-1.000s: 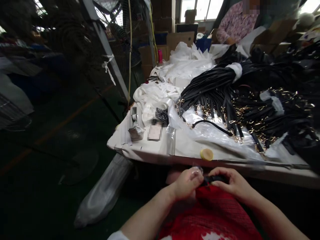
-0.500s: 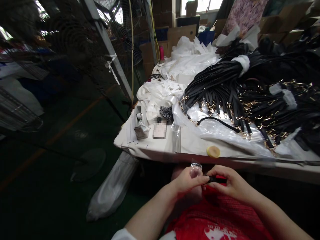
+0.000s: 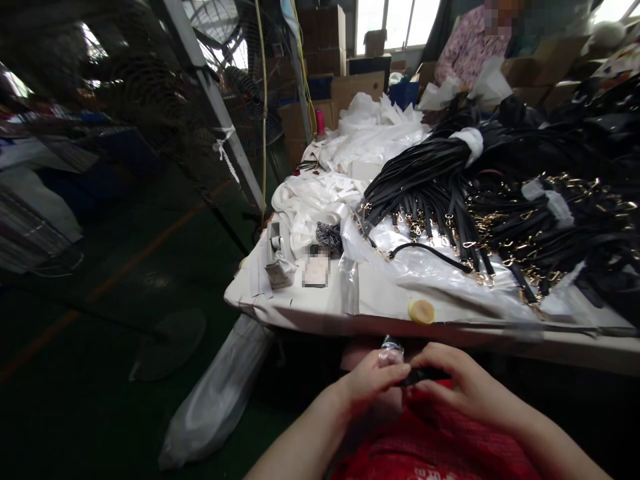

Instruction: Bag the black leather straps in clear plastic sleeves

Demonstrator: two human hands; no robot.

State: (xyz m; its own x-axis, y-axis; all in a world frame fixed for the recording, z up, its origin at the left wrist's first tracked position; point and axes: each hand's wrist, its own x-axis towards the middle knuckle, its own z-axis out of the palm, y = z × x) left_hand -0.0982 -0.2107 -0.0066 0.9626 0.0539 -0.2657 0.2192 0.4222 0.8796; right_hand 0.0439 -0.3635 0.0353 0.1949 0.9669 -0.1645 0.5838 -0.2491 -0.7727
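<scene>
My left hand [image 3: 373, 383] and my right hand [image 3: 453, 380] meet below the table's front edge, over my red garment [image 3: 430, 443]. Both pinch the same black strap [image 3: 419, 377], left fingers at its left end, right fingers wrapped over the rest. A small crumpled piece of clear plastic [image 3: 390, 350] sticks up from my left hand. On the table ahead lies a big heap of black straps with gold clasps [image 3: 500, 200], some bundled with white wrap.
The white table [image 3: 380, 300] carries clear plastic bags [image 3: 425, 257], white bags [image 3: 360, 133], a round yellow disc [image 3: 421, 311] and a tape holder [image 3: 277, 257]. Another person [image 3: 470, 43] stands at the far end. A plastic-wrapped roll [image 3: 220, 393] leans under the table's left corner.
My hands stay together on the strap with only small finger movements. The camera view shifted slightly, so the table appears a little higher and further right.
</scene>
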